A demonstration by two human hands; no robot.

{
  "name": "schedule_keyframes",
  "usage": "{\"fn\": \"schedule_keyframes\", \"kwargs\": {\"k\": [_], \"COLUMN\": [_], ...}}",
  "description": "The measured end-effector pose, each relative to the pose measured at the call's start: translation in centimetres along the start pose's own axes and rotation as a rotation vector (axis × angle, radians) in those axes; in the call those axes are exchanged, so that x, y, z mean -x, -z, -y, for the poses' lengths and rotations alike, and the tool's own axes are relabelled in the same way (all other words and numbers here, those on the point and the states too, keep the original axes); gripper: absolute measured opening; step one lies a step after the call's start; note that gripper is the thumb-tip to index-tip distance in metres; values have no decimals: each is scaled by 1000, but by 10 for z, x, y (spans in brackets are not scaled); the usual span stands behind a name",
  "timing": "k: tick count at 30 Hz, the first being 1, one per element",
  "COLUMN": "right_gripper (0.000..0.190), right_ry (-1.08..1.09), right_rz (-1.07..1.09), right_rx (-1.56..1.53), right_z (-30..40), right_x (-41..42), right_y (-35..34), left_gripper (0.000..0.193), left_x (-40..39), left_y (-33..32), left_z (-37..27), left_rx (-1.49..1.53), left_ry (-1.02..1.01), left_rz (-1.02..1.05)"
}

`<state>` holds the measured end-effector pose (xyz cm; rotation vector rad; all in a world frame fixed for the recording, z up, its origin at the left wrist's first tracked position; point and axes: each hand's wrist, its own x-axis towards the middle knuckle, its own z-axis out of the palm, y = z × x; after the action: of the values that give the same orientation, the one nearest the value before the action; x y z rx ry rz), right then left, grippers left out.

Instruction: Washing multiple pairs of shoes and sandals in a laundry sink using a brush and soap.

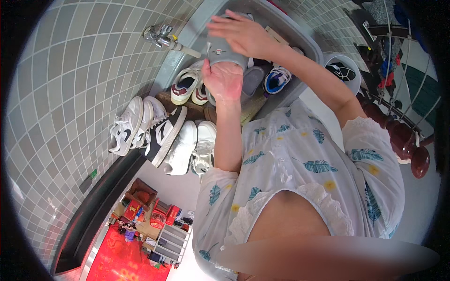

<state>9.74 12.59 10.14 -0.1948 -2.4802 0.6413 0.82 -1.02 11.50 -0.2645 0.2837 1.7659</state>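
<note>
A grey slipper (225,45) with a small emblem is over the fingers of my left hand (225,80). That palm faces up, looks wet, and its thumb lies along the slipper's edge. Across the slipper's upper part lies my right hand (248,37), its fingers spread and slightly blurred; whether it presses on the surface is hard to tell. Below them a second grey slipper (253,80) rests in the grey basin (313,49). Beside it sit a white sneaker with a blue-edged opening (277,80) and white sneakers with dark red heels (184,86).
A chrome tap (163,37) with a pale spout juts from the tiled wall (88,45) left of the basin. Several white and black-and-white sneakers (163,137) line the near-left side. A white bucket (351,80) at right holds a black shoe (339,70).
</note>
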Motion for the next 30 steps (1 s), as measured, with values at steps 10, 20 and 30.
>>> {"fn": "schedule_keyframes", "kwargs": {"k": [10,20,30], "right_gripper": [41,18,14], "right_ry": [-40,-177,-565], "right_rz": [-137,-126,-21], "right_rx": [-33,-60,-122], "right_z": [3,-8,-25], "right_x": [11,11,-34], "right_y": [-1,-9,-26], "left_gripper": [49,46,45], "left_x": [-4,-15,-14], "left_y": [8,56,-20], "left_z": [-3,-25,-34], "left_rx": [101,162,-289], "left_ry": [12,243,67], "left_rz": [-14,395,-137]}}
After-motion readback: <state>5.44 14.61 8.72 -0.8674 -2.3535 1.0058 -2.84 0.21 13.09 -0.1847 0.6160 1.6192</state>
